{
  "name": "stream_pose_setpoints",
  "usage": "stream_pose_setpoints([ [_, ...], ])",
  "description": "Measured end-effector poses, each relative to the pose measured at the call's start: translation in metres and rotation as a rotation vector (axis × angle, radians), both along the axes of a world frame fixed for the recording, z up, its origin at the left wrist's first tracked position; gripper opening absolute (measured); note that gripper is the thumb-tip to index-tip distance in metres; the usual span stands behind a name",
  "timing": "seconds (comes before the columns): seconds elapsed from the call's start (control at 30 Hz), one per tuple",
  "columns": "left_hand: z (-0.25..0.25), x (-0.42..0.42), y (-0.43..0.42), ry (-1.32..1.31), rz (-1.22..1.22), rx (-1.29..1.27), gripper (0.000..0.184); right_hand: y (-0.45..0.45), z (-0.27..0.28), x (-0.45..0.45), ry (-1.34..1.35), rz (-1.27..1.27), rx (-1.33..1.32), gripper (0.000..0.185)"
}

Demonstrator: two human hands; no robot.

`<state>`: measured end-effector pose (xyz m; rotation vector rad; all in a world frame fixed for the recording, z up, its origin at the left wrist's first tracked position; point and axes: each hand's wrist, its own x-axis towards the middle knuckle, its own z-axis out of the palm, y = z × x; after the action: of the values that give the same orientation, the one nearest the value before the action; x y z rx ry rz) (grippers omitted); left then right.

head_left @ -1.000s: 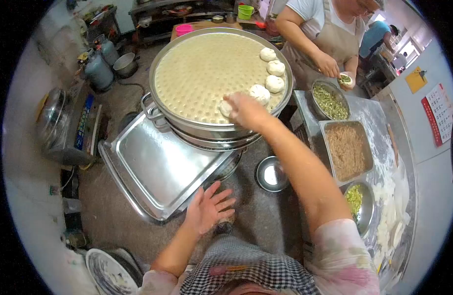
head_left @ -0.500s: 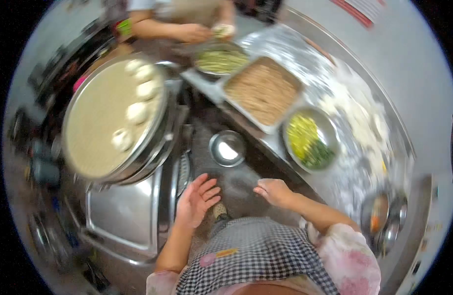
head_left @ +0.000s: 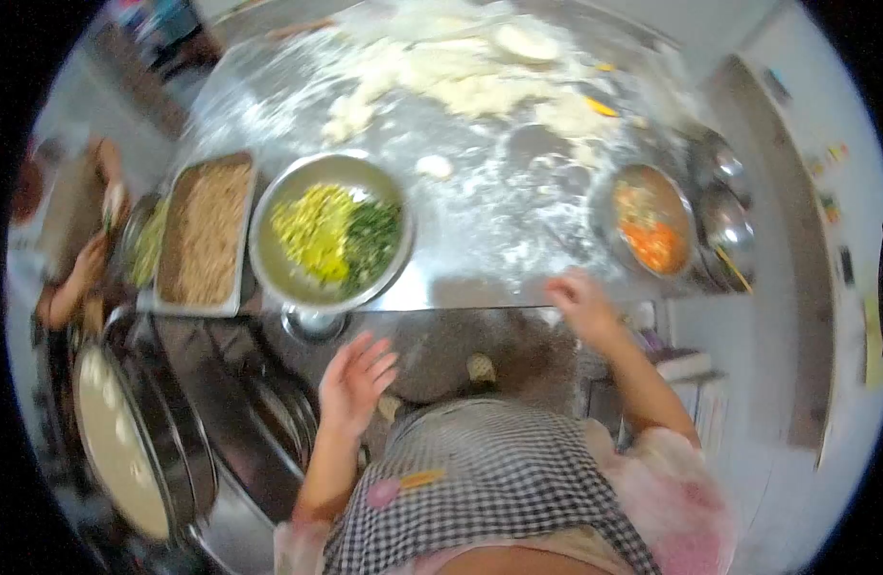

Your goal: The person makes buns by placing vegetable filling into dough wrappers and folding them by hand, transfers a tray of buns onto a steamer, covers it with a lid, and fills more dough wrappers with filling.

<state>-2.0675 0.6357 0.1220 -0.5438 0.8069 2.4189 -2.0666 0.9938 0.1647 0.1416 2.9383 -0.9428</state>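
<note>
My left hand point(head_left: 355, 385) is in the air in front of the table, fingers apart, nothing in it. My right hand point(head_left: 580, 302) is at the table's front edge; its fingers look bent but are smeared by motion, and I see no object in them. Left of centre, a steel bowl point(head_left: 261, 251) holds yellow scrambled-egg-like bits and chopped greens. Beyond my right hand, another metal bowl point(head_left: 679, 201) has shredded orange and pale vegetables. A small white dough piece point(head_left: 434, 167) lies on the floured steel table point(head_left: 441, 287).
A rectangular tray of brown filling point(head_left: 207, 235) stands left of the bowl. Flour and dough scraps point(head_left: 451, 81) cover the back. A steamer point(head_left: 178, 450) with white buns is at lower left. Another person's hand point(head_left: 92, 259) works at far left. Metal bowls point(head_left: 727, 225) stand at right.
My view has turned right, so the table now lies straight ahead and the steamer has shifted to the lower left. My right hand has come to the table edge; my left hand stays open.
</note>
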Motion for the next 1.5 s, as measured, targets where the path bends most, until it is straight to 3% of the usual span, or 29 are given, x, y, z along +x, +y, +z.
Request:
stream_pose_setpoints([
  [0.17,-0.004,-0.006,0.052,0.055,-0.063,0.007,0.043,0.031,0.000,-0.027,-0.009,-0.038,-0.145,0.013],
  [0.2,-0.006,-0.005,0.053,0.081,-0.075,0.018,0.043,0.022,0.003,-0.041,0.006,0.048,-0.110,0.014],
  [0.37,-0.016,0.017,0.026,0.054,0.082,-0.069,0.041,-0.055,0.002,-0.125,0.281,0.451,0.112,0.008],
  [0.67,-0.047,0.048,-0.060,-0.070,0.359,-0.051,0.036,-0.169,-0.006,-0.231,0.216,0.801,0.712,0.010],
  [0.77,-0.059,0.051,-0.083,-0.060,0.398,-0.016,0.035,-0.195,-0.003,-0.236,-0.052,0.787,0.986,0.011],
  [0.9,-0.061,0.057,-0.110,-0.084,0.456,0.013,0.033,-0.187,-0.043,-0.247,0.190,0.917,1.013,0.009],
  [1.0,-0.062,0.064,-0.127,-0.078,0.479,-0.010,0.033,-0.197,-0.020,-0.248,0.096,0.965,1.111,0.008],
  [1.03,-0.053,0.066,-0.135,-0.092,0.480,-0.014,0.034,-0.189,-0.025,-0.263,0.209,0.955,1.116,0.008],
  [1.07,-0.054,0.070,-0.143,-0.088,0.511,-0.017,0.034,-0.208,0.004,-0.262,0.102,0.995,1.223,0.014],
  [1.13,-0.055,0.085,-0.160,-0.090,0.566,-0.021,0.034,-0.228,0.012,-0.288,0.236,0.824,1.260,0.011],
  [1.23,-0.058,0.108,-0.177,-0.104,0.663,-0.018,0.034,-0.339,0.072,-0.262,0.344,0.948,0.521,0.007],
  [1.33,-0.061,0.138,-0.198,-0.111,0.784,0.006,0.034,-0.482,0.114,-0.198,0.077,1.099,-0.074,0.010],
  [1.5,-0.067,0.194,-0.229,-0.146,0.985,0.022,0.036,-0.667,0.084,-0.128,0.226,1.542,-0.324,0.015],
])
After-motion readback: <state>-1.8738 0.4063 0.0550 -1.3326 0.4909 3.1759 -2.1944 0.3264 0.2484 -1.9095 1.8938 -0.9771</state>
